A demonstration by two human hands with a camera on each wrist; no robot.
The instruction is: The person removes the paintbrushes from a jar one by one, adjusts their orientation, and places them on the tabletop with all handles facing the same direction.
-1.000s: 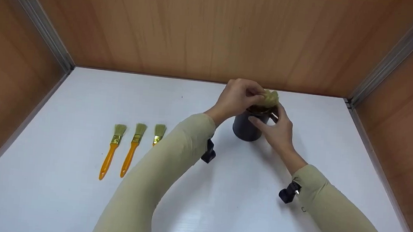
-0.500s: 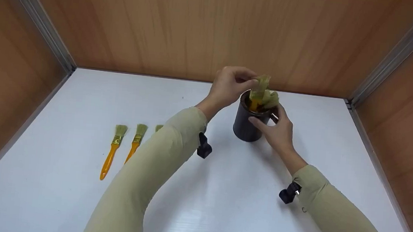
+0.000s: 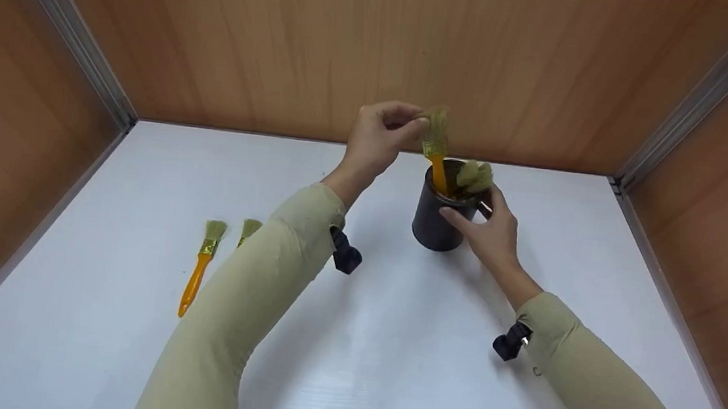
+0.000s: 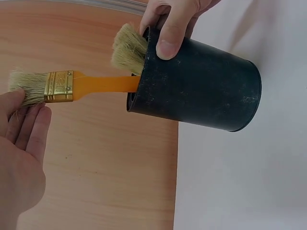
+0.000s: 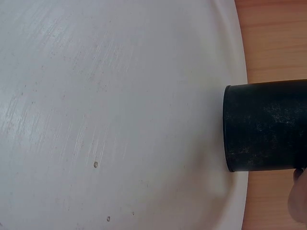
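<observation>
1. Left hand [image 3: 380,137] pinches the paintbrush [image 3: 436,146] by its bristles, orange handle partly down in the black cup [image 3: 436,221].
2. Right hand [image 3: 490,232] wraps the cup's rim, likely steadying it on the white table [image 3: 392,339].
3. More bristles [image 3: 475,175] poke out; two brushes [image 3: 200,269] lie well left.
</observation>
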